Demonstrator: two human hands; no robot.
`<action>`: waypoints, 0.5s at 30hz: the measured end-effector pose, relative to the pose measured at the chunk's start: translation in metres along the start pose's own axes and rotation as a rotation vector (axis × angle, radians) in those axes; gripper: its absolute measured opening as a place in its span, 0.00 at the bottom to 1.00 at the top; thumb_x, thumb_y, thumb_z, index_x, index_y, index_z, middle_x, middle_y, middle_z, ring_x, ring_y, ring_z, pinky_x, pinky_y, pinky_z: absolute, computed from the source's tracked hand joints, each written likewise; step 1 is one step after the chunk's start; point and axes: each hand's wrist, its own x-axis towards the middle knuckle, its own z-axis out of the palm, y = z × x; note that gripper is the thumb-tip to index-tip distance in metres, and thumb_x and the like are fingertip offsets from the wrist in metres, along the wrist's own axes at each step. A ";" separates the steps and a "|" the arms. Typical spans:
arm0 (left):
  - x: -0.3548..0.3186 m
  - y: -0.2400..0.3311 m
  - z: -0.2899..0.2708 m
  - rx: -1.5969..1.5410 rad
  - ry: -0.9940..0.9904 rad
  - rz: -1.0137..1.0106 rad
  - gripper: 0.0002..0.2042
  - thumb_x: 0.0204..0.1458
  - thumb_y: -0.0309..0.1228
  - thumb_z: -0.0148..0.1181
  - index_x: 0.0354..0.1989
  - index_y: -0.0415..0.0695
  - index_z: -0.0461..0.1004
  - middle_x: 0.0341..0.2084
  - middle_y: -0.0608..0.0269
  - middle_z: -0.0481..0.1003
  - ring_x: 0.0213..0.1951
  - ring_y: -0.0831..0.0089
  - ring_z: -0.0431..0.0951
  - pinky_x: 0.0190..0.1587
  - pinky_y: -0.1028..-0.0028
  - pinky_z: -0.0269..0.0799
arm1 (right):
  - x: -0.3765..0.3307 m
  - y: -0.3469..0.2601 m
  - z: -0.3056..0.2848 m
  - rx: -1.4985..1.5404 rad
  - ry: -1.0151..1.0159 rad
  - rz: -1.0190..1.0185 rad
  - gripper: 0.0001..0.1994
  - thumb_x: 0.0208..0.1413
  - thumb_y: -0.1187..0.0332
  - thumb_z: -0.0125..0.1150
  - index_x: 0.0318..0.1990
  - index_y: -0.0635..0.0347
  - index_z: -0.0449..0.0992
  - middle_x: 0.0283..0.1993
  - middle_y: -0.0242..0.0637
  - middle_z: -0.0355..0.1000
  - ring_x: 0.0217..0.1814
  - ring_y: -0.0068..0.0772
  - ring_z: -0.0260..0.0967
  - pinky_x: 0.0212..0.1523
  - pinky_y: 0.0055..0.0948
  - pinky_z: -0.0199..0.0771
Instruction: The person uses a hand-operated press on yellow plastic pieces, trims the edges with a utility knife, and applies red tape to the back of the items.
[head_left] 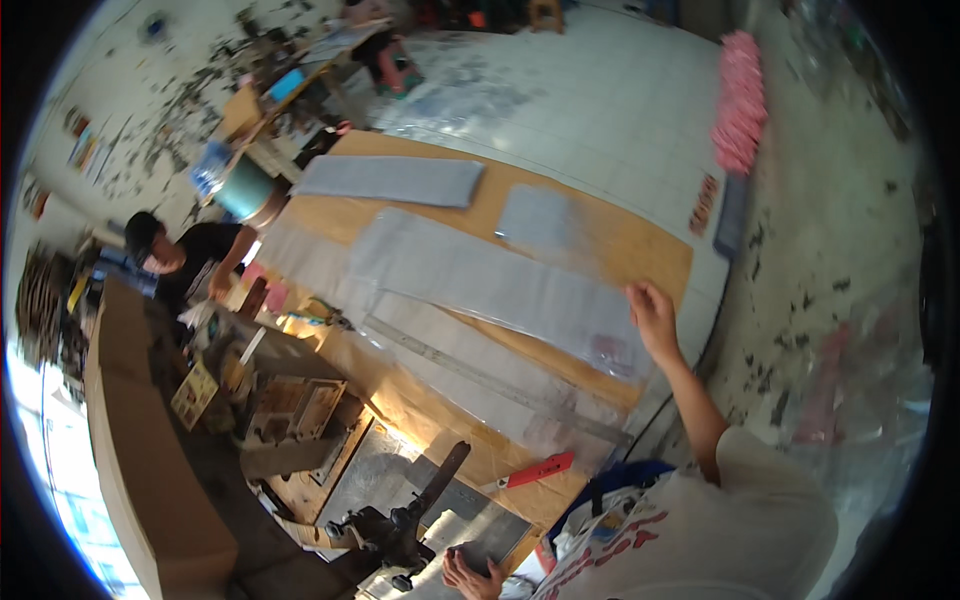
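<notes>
My right hand (pixel 655 318) is closed, fingers curled together at the right end of a long stack of clear plastic sheets (pixel 480 275). A blurred, see-through film (pixel 592 240) shows just beyond those fingers. Low in the view, my left hand (pixel 470 577) curls around a dark grey block (pixel 482 556) beside a black metal clamp-like machine part (pixel 400 530). Nearer than the long stack lie more plastic sheets (pixel 470 350), with a long metal ruler (pixel 440 355) across them. A red-handled cutter (pixel 535 471) rests at the table's near edge.
The brown-covered table (pixel 650 245) also bears a second long plastic stack (pixel 390 180) and a small square one (pixel 535 215). A co-worker (pixel 185 262) works at the left behind a cardboard panel (pixel 135 430). A pink bundle (pixel 740 105) stands by the right wall.
</notes>
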 end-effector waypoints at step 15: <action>0.020 0.092 0.066 0.361 0.271 -0.207 0.21 0.60 0.37 0.51 0.57 0.38 0.66 0.57 0.46 0.68 0.61 0.50 0.65 0.61 0.46 0.52 | 0.157 0.103 -0.268 -0.613 0.254 -0.103 0.15 0.66 0.57 0.55 0.39 0.64 0.74 0.23 0.45 0.65 0.22 0.30 0.59 0.28 0.33 0.64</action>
